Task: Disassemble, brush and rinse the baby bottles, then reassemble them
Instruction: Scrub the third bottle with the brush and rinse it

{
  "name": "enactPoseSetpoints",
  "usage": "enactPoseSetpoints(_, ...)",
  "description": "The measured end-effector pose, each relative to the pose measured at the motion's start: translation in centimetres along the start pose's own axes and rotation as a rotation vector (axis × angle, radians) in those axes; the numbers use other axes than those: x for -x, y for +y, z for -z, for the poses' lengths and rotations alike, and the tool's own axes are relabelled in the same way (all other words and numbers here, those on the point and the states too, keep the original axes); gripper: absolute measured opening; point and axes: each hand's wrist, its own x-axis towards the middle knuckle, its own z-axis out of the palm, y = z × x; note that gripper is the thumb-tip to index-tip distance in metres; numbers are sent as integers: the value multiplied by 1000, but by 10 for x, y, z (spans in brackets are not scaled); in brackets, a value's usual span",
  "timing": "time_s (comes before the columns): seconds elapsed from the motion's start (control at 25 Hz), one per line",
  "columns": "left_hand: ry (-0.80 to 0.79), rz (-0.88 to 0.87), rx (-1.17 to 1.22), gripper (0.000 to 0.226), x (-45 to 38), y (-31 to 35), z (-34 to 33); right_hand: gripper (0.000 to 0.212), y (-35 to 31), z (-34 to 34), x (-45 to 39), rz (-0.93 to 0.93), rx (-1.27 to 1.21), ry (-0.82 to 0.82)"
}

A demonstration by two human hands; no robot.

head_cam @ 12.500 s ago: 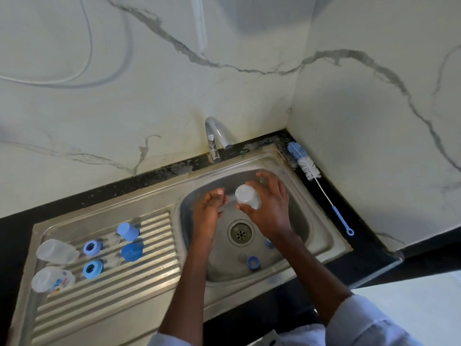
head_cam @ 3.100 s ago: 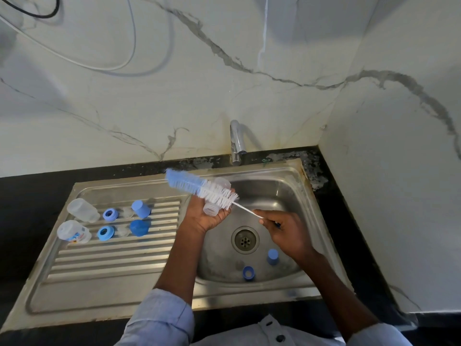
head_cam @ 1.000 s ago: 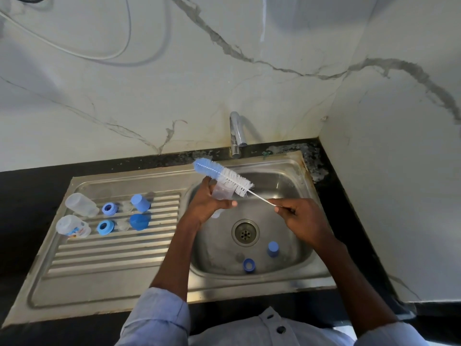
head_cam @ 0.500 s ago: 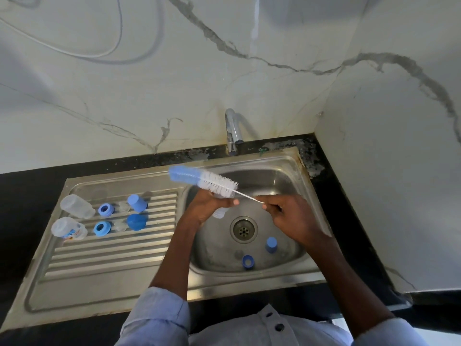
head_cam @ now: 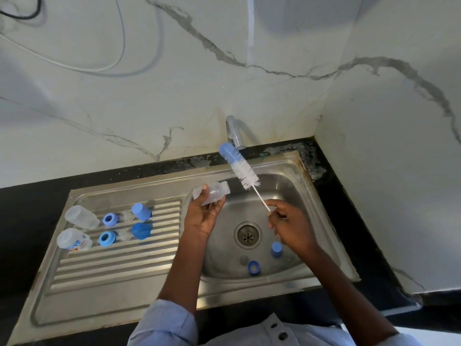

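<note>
My left hand (head_cam: 203, 216) holds a clear baby bottle body (head_cam: 214, 192) over the left side of the sink basin (head_cam: 294, 186), its open neck pointing right. My right hand (head_cam: 290, 224) pinches the thin handle of a bottle brush (head_cam: 240, 168), whose white and blue bristle head points up-left toward the tap (head_cam: 234, 132), clear of the bottle. A blue cap (head_cam: 276, 249) and a blue ring (head_cam: 254, 267) lie in the basin near the drain (head_cam: 247, 235).
On the ribbed drainboard (head_cam: 119, 260) at left lie two clear bottle bodies (head_cam: 81, 216) (head_cam: 73, 239), two blue rings (head_cam: 110, 219) (head_cam: 106, 238), two clear teats and two blue caps (head_cam: 141, 211) (head_cam: 141, 230). Marble walls close in behind and on the right.
The brush has swung up and right, away from the bottle, toward the tap. My left hand now shows the bottle lying sideways with its neck to the right.
</note>
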Motion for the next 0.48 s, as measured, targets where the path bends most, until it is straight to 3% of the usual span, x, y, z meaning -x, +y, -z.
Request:
enactPoseSetpoints(0.12,52,-19,-113,29,3,-4,-6,46,-10,-11,10,122,153,5)
enactPoseSetpoints(0.28,72,-96,-66,58,-4,6,-9,54,-16,-15,24,234,523,21)
enactPoseSetpoints(0.48,-115,-174,-411,41,0,2,-4,56,-39,-20,6,160,578,-28)
